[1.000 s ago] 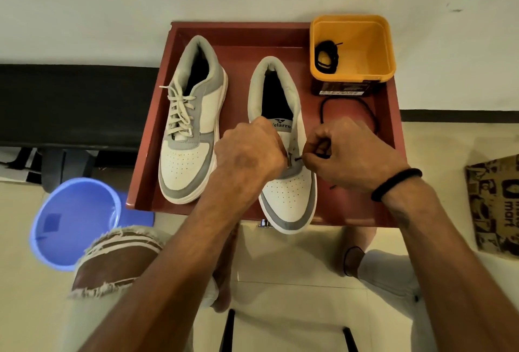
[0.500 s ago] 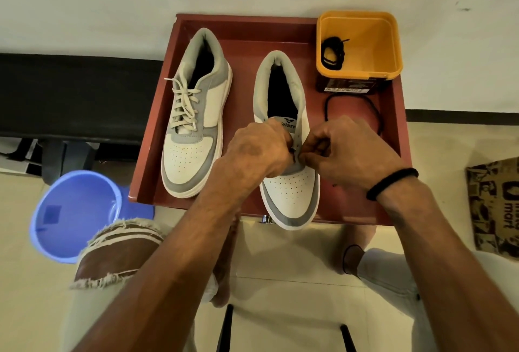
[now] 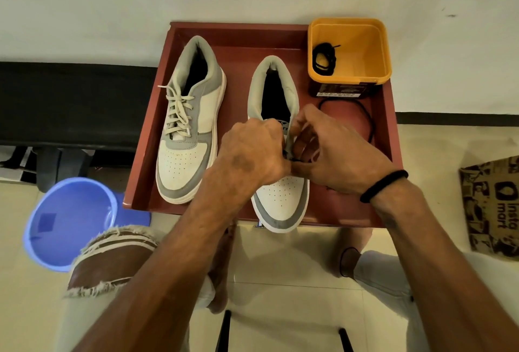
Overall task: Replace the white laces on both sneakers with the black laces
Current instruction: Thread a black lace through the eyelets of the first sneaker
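At six o'clock on the red tray [image 3: 384,160], both hands crowd the eyelets of the right sneaker [image 3: 280,197], its white lace already out. The risk here, I'd say: the black lace [image 3: 368,118] tip slipping out of the pinch or missing the small eyelet, because the fingers themselves hide the target and the lace's slack loops loose behind, toward one o'clock, where it could snag on the orange tub [image 3: 373,50]. The sneaker's toe also overhangs the tray's near edge, so a hard tug could drag it off.

Grip now: the left hand [image 3: 252,155] is curled tight, fingertips down at the eyelet row, seemingly pinching the lace end, though the tip itself is barely visible. The right hand [image 3: 331,155] is half curled, thumb and fingers meeting at that same spot, pinching lace or eyelet flap; I cannot tell which.

Farther out, at eleven o'clock, the left sneaker [image 3: 188,138] keeps its white lace [image 3: 177,110]. At one o'clock, a second black lace [image 3: 324,58] sits coiled in the tub.
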The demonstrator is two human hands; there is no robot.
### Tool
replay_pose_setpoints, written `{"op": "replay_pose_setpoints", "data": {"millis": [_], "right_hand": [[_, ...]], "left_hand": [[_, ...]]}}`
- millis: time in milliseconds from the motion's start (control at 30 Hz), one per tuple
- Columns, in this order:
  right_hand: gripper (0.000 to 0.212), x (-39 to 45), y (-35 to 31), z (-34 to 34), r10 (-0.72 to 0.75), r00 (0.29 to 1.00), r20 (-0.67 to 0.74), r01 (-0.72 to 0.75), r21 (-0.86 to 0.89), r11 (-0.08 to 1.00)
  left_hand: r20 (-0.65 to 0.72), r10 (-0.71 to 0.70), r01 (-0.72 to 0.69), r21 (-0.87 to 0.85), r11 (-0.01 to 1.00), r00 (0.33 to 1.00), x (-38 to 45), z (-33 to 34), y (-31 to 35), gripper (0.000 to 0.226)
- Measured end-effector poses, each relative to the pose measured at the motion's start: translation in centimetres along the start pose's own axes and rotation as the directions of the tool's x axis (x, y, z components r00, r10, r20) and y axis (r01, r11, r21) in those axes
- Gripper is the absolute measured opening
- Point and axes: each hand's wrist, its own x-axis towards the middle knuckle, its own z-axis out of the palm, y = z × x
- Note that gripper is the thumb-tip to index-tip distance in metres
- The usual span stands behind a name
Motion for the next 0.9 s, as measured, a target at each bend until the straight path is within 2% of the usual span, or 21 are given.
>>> {"op": "replay_pose_setpoints", "data": {"millis": [100,233,367,500,567,633,700,800,900], "right_hand": [[0.073,0.0,-0.5,0.1,-0.112,0.994,0.011,0.112,-0.12,0.986],[0.047,0.2,-0.3,0.6,-0.066,0.998,-0.024,0.061,-0.179,0.982],[0.047,0.3,0.0,0.5,-0.028,0.998,-0.054,0.016,-0.22,0.975],[0.045,0.3,0.2,0.4,-0.004,0.999,-0.054,-0.008,-0.214,0.977],[0.043,0.4,0.1,0.2,0.011,0.999,-0.052,-0.021,-0.204,0.979],[0.038,0.4,0.0,-0.1,0.019,0.998,-0.062,-0.029,-0.161,0.987],[0.03,0.4,-0.2,-0.1,0.017,0.992,-0.125,-0.025,-0.065,0.998],[0.014,0.5,-0.5,-0.5,-0.026,0.955,-0.295,0.058,0.099,0.993],[0.011,0.3,-0.8,-1.2,-0.033,0.926,-0.376,0.134,0.245,0.96]], "left_hand": [[-0.011,-0.011,0.011,-0.011,1.0,1.0,0.1,-0.1,0.1,0.038],[-0.006,-0.045,0.045,-0.052,0.998,0.999,0.1,-0.4,0.1,0.032],[-0.053,-0.072,0.065,-0.121,0.991,0.996,0.2,-1.2,-0.4,0.024],[-0.063,-0.1,0.071,-0.352,0.933,0.993,0.3,-2.5,-1.2,0.007],[-0.065,-0.134,0.076,-0.555,0.828,0.989,0.3,-3.0,-1.6,0.006],[-0.066,-0.184,0.081,-0.719,0.691,0.981,0.2,-3.4,-1.9,0.006],[-0.018,-0.196,0.104,-0.798,0.594,0.981,0.1,-3.7,-1.8,0.006],[0.033,-0.183,0.133,-0.811,0.57,0.983,-0.1,-3.9,-1.4,0.009],[0.023,-0.201,0.133,-0.821,0.556,0.979,-0.1,-4.1,-1.3,0.012]]}}
